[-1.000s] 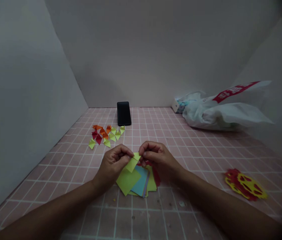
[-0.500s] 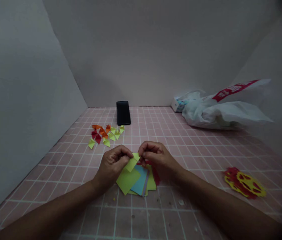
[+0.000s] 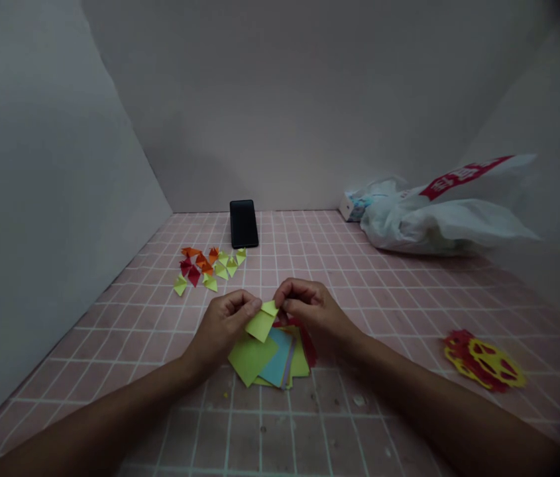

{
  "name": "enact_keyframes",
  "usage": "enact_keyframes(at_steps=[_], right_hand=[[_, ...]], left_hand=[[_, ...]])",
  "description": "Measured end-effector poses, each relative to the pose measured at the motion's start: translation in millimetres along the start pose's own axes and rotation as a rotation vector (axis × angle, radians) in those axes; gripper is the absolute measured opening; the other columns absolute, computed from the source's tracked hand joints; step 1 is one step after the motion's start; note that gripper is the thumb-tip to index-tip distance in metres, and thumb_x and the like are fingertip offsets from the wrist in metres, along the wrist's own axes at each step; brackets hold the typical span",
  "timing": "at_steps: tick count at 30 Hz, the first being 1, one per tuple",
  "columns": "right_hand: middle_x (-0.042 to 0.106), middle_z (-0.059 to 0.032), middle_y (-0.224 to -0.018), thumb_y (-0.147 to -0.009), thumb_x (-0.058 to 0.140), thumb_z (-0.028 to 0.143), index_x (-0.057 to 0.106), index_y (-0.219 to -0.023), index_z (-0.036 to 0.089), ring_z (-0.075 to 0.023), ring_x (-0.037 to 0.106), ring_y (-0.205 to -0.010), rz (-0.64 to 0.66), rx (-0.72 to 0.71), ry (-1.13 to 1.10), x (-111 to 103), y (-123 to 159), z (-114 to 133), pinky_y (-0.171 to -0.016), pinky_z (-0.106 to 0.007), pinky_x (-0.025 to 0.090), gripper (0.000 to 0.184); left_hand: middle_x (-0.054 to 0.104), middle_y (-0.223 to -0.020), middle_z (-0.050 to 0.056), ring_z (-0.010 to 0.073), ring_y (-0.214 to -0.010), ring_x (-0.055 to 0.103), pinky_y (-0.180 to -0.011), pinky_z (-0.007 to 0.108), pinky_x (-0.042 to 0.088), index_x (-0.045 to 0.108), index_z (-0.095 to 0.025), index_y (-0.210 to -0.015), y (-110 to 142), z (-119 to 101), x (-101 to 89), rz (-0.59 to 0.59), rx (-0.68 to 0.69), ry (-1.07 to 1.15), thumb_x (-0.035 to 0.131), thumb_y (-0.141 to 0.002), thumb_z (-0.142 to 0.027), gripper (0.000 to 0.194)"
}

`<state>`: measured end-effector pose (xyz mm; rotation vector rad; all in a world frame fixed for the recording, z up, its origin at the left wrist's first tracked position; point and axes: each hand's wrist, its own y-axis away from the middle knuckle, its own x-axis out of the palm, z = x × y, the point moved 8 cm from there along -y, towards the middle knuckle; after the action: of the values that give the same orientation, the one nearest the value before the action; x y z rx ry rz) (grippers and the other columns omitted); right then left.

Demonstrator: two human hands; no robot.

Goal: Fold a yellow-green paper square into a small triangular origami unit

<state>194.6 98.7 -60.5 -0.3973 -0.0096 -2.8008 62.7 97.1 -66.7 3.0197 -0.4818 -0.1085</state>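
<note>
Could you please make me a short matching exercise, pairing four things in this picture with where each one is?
Things:
1. folded yellow paper
2. black phone
3. white plastic bag
4. red and yellow cut-outs

Places:
A. at the back right, beside a small box
B. between the left hand and the right hand
C. to the right, beyond the right forearm
D. behind the small folded pieces

Pairs: 1-B, 2-D, 3-A, 4-C
</note>
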Motion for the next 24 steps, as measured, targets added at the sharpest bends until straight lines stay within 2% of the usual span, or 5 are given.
enact_keyframes(at_steps=[17, 24], right_hand=[[0.062, 0.0031, -0.062, -0.073, 0.062, 0.01, 0.063, -0.077, 0.017, -0.009, 0.057, -0.056, -0.053, -0.027, -0.062, -8.3, -3.6, -5.3, -0.056, -0.021, 0.044, 0.008], [0.063, 0.0018, -0.068, -0.08, 0.065, 0.022, 0.063, -0.083, 0.017, -0.0084, 0.056, -0.055, -0.067, -0.046, -0.044, -14.4, -6.4, -5.2, -0.056, -0.021, 0.043, 0.006]], left_hand=[[0.053, -0.06, -0.002, 0.0098, -0.054, 0.045, -0.049, 0.02, 0.037, 0.059, -0.015, -0.068, -1.3, -11.1, -6.2, -0.108, 0.09, -0.165, 0.065, -0.077, -0.036, 0.023], [0.052, -0.058, -0.004, 0.0084, -0.05, 0.044, -0.047, 0.019, 0.036, 0.058, -0.016, -0.068, -7.8, -1.2, -7.6, -0.078, 0.045, -0.046, 0.067, -0.075, -0.038, 0.025]])
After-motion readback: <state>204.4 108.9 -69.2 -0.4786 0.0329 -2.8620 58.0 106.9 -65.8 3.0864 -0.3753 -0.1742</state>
